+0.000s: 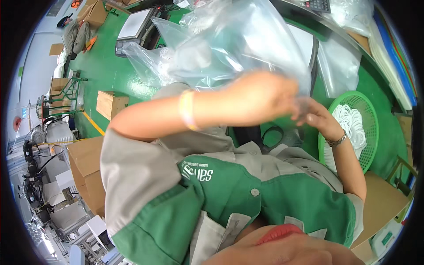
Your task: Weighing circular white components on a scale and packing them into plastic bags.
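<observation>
My left hand, a yellow band on its wrist, reaches across from the left, curled and smeared by motion. My right hand, with a bracelet or watch on the wrist, meets it fingertip to fingertip, thumb and fingers closed. A small greyish blurred patch lies between them; what it is I cannot make out. Just beyond the hands spreads a large clear plastic bag, with whitish contents showing at its left part. Beside my right wrist stands a green mesh basket holding white looped cords.
A scale with a pale top sits at the far left. A wooden box rests on the green floor, and a cardboard box is by my left elbow. Coloured sheets line the right edge. Another person is at the far left.
</observation>
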The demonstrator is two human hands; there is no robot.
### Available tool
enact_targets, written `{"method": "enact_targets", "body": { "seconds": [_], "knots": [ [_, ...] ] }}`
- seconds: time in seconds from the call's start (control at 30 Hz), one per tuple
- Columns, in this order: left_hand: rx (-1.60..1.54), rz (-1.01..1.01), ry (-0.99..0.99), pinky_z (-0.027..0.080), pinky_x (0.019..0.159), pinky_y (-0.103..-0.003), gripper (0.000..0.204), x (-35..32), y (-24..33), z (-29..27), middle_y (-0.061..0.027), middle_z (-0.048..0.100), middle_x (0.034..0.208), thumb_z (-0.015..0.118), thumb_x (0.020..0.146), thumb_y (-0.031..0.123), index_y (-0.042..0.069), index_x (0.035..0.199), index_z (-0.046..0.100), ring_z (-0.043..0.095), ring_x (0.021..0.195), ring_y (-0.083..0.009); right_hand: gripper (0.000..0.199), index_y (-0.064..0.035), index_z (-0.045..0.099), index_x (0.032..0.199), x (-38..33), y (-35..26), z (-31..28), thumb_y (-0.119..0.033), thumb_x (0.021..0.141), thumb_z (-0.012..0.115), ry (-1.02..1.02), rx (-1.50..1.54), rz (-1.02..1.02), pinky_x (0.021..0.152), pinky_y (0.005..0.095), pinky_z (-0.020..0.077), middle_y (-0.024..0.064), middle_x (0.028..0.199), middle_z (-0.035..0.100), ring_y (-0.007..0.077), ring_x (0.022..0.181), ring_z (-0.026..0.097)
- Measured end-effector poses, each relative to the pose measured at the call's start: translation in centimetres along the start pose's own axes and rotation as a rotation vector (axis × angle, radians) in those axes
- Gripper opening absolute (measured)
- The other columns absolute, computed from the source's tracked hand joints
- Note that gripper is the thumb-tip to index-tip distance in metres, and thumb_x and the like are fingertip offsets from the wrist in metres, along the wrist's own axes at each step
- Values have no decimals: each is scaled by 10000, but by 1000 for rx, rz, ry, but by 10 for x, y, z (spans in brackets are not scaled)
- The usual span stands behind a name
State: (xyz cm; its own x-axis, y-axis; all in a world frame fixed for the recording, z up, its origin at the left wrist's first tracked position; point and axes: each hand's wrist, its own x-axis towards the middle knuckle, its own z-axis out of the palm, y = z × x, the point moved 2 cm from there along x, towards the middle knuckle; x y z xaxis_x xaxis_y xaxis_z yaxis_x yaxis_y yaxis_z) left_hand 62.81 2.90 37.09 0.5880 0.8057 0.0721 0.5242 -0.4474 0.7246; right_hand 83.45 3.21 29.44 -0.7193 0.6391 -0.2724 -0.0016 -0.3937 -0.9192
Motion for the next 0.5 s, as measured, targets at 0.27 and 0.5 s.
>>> {"method": "enact_targets", "body": {
  "seconds": [0.27,0.5],
  "knots": [
    [-667,-355,76,400,507,-237,317,16,-10,10,21,456,590,643,806,191,90,611,414,471,557,-76,251,-15,522,667,0,17,-13,-173,861,505,87,-294,16,439,257,323,-28,531,426,66,498,402],
    [-800,-348,363,210,416,-167,282,16,-27,-42,61,326,587,541,864,69,149,710,318,278,479,-10,292,-12,589,946,-35,50,-81,-272,844,506,-44,-393,318,665,271,457,51,833,622,137,736,590]
  ]
}}
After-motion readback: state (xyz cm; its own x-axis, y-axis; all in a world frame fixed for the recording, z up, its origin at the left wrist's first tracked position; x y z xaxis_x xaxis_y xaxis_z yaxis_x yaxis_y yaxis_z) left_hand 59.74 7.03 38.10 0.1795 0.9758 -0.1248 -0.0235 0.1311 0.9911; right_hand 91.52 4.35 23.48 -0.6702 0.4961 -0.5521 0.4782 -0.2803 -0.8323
